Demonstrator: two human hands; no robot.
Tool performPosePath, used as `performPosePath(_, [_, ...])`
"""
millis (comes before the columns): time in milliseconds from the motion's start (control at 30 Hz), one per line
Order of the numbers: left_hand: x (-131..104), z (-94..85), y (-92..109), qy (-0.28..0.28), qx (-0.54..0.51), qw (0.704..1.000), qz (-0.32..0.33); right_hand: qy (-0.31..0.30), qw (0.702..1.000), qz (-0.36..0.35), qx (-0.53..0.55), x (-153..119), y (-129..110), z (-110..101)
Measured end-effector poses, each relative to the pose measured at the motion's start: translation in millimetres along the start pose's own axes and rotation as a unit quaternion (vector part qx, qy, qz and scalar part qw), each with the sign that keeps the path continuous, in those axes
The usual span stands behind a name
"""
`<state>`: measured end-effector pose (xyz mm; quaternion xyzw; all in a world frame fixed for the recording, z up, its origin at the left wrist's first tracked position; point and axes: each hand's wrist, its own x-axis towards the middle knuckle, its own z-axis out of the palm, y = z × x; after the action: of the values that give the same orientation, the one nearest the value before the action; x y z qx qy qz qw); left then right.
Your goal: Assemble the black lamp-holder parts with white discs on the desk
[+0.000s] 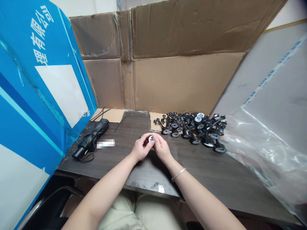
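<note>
My left hand [141, 148] and my right hand [161, 147] meet over the middle of the dark table [112, 171]. Between their fingers is a small round part [150, 138] with a white face and dark spots; both hands grip it, and most of it is hidden by the fingers. Just beyond and to the right of my right hand lies a pile of black parts [185, 132] with round grey-white ends. A silver bracelet [178, 175] circles my right wrist.
A folded black umbrella [92, 139] lies at the table's left, beside a blurred white strip [106, 143]. Cardboard [187, 83] stands along the back, a blue panel [21, 105] at the left. Clear plastic sheeting [259, 153] hangs over the right side.
</note>
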<state>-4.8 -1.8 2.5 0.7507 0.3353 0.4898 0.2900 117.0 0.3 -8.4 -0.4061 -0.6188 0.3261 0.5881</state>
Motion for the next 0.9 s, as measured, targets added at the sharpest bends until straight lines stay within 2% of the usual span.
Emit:
performPosePath(200, [-0.5,0.0,0.2,-0.005,0.01,1.0,-0.014,0.014,0.999,0.011,0.036,-1.2,-1.5,2.5])
performPosePath(300, [-0.9,-0.9,1.4,-0.011,0.002,1.0,-0.024,0.017,0.994,0.051,0.092,-0.7,-0.5,4.5])
performPosePath(467, [-0.5,-3.5,0.7,-0.003,-0.011,0.999,-0.049,-0.031,0.975,0.119,0.184,1.2,-0.8,3.3])
performPosePath(667, [-0.8,-4.1,-8.0,0.008,-0.023,0.998,-0.063,-0.058,0.974,0.123,0.182,1.6,-2.3,0.3])
performPosePath(900, [-0.5,-4.8,-7.6,0.009,-0.025,0.997,-0.073,-0.073,0.959,0.146,0.231,1.9,-5.3,-0.7])
